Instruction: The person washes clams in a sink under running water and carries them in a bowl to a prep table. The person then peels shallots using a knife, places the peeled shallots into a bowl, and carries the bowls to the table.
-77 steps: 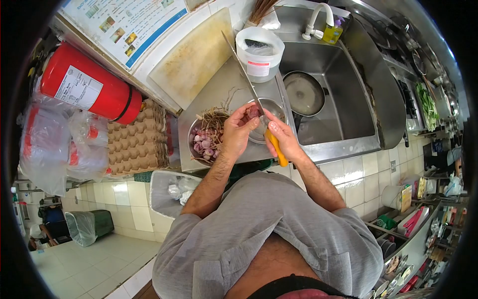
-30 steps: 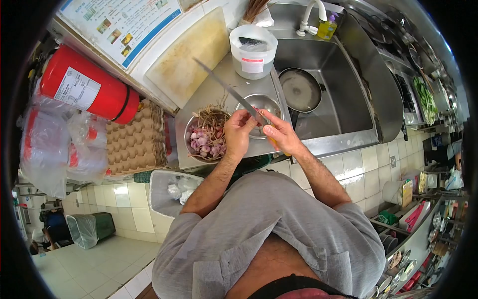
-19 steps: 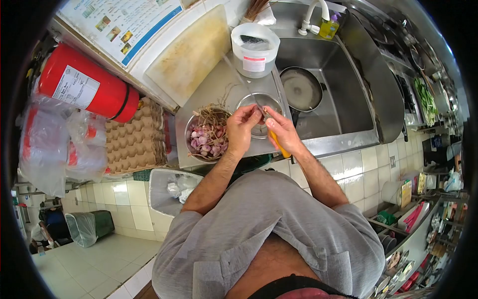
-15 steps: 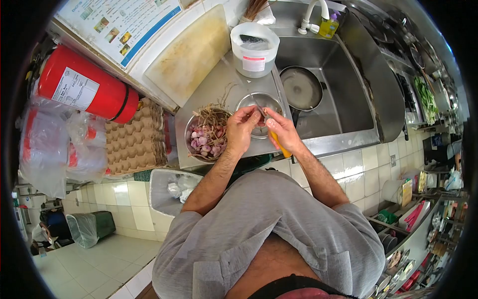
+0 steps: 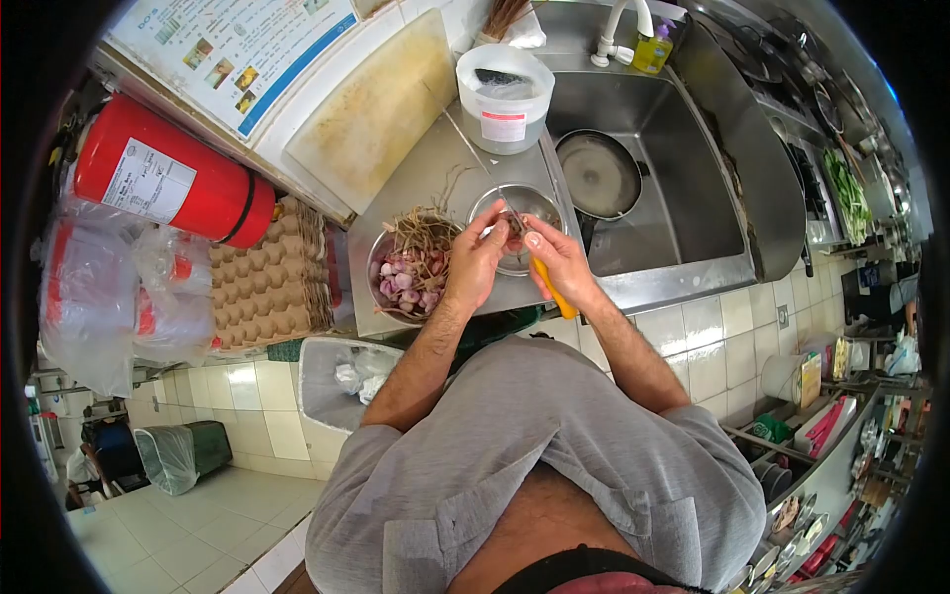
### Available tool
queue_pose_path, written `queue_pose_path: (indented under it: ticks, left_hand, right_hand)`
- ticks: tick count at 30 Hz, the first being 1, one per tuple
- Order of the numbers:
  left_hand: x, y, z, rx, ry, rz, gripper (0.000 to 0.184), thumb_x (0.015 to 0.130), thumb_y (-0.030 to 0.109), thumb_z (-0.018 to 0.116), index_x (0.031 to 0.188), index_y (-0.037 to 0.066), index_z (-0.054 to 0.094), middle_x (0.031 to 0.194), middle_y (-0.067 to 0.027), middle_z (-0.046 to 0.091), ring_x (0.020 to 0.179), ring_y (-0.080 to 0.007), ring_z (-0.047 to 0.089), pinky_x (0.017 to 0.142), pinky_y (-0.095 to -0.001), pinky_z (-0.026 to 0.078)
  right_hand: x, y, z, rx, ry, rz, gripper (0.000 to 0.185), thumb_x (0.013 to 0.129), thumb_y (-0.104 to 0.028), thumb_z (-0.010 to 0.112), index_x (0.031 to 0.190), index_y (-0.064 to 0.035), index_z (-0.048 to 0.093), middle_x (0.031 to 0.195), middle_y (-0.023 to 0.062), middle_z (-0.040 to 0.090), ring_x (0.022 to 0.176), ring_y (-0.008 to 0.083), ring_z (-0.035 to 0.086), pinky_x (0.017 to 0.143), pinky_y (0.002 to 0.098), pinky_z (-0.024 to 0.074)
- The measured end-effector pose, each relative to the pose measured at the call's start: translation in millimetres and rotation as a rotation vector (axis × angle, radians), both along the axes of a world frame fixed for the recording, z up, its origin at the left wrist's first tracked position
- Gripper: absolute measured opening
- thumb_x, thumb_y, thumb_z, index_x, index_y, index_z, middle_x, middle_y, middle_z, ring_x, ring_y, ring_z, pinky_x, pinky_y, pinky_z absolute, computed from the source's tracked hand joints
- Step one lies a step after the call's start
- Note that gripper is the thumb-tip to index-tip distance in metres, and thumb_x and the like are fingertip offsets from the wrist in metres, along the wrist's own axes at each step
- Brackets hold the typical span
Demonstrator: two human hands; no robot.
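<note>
Just above a small steel bowl (image 5: pixel 547 205), my two hands meet. My left hand (image 5: pixel 479 259) pinches a small reddish shallot (image 5: pixel 515 238), mostly hidden by the fingers. From the fingertips a long thin dry stalk (image 5: pixel 463 134) reaches up and left. My right hand (image 5: pixel 558 259) is closed round the yellow handle of a knife (image 5: pixel 554 289), its blade pointing up between the hands against the shallot. To the left of my left hand stands a wider metal bowl (image 5: pixel 376 297) of pink-purple shallots (image 5: pixel 404 281) with dry stalks heaped at its back.
Right of the counter is a steel sink (image 5: pixel 683 168) with a black pan (image 5: pixel 599 175) in it. A white tub (image 5: pixel 507 99) stands behind. A cutting board (image 5: pixel 371 109) leans on the wall. Egg trays (image 5: pixel 262 287) and a fire extinguisher (image 5: pixel 173 170) are at left, a lined bin (image 5: pixel 332 386) below.
A long dry stalk now sticks up from my left fingertips. The left fingers have lifted and opened out slightly, and the knife has shifted a little in my right hand.
</note>
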State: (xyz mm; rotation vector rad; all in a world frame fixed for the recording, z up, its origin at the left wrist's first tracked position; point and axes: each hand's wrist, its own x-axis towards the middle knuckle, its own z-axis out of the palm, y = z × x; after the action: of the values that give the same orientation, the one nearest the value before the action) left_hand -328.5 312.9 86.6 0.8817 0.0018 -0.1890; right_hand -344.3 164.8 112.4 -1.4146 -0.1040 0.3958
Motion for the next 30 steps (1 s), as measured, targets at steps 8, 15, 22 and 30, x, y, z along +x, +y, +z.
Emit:
queue_pose_path:
  ticks: [8, 15, 22, 30]
  left_hand:
    - [-3, 12, -9, -0.141, 0.004, -0.077, 0.021, 0.091, 0.015, 0.049, 0.108, 0.002, 0.053, 0.096, -0.0074, 0.059, 0.086, -0.0193, 0.058, 0.079, -0.0329, 0.047]
    - [-6, 11, -6, -0.131, 0.037, -0.061, 0.023, 0.089, 0.012, 0.051, 0.109, 0.001, 0.052, 0.098, -0.0077, 0.059, 0.086, -0.0183, 0.058, 0.078, -0.0313, 0.048]
    - [-7, 10, 2, -0.114, 0.015, -0.046, 0.022, 0.086, 0.008, 0.056, 0.106, 0.002, 0.054, 0.097, -0.0071, 0.059, 0.084, -0.0164, 0.058, 0.076, -0.0297, 0.049]
    - [-2, 10, -12, -0.1, 0.058, -0.019, 0.025, 0.085, 0.009, 0.058, 0.109, 0.002, 0.053, 0.099, -0.0063, 0.059, 0.086, -0.0164, 0.058, 0.076, -0.0306, 0.048]
  right_hand:
    - [4, -7, -2, 0.014, 0.096, -0.104, 0.057, 0.088, -0.04, 0.051, 0.131, -0.0035, 0.038, 0.056, 0.0005, 0.045, 0.04, 0.0075, 0.041, 0.034, 0.0224, 0.0323]
    - [3, -8, -5, -0.042, 0.085, -0.083, 0.056, 0.089, -0.039, 0.05, 0.13, -0.003, 0.039, 0.059, 0.0006, 0.047, 0.041, 0.0074, 0.041, 0.033, 0.0228, 0.0326]
    - [10, -19, -7, -0.067, 0.125, -0.059, 0.058, 0.09, -0.038, 0.049, 0.134, -0.0047, 0.034, 0.056, -0.0007, 0.044, 0.04, 0.0074, 0.041, 0.033, 0.0236, 0.0333]
    - [1, -16, 12, -0.153, 0.034, 0.072, 0.059, 0.088, -0.04, 0.051, 0.138, -0.018, 0.03, 0.056, -0.0015, 0.042, 0.043, 0.0065, 0.039, 0.037, 0.0226, 0.0333]
